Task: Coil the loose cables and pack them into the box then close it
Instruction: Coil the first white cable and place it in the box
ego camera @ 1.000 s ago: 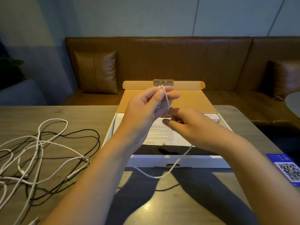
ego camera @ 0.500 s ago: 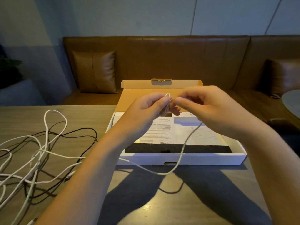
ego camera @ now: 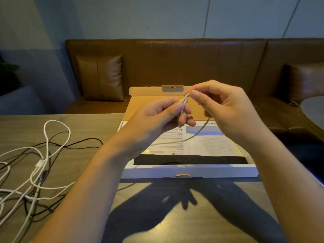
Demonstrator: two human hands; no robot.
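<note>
Both hands are raised over the open white box (ego camera: 189, 171), whose brown lid (ego camera: 149, 102) folds back toward the sofa. My left hand (ego camera: 157, 118) pinches a small coil of white cable (ego camera: 192, 135) between thumb and fingers. My right hand (ego camera: 226, 109) pinches the same cable just above the coil, and a strand curves down from it across the box. Printed paper sheets (ego camera: 201, 142) and a black pad (ego camera: 191, 159) lie inside the box. A tangle of loose white and black cables (ego camera: 35, 169) lies on the table at the left.
The wooden table (ego camera: 157, 216) carries the box. A brown leather sofa (ego camera: 175, 67) with cushions runs behind it. A round grey table edge (ego camera: 313, 111) shows at the far right.
My right hand has carried the cable up and over to the coil held by my left hand. The slack that hung over the box's front edge has been drawn up. The loose tangle shifted slightly.
</note>
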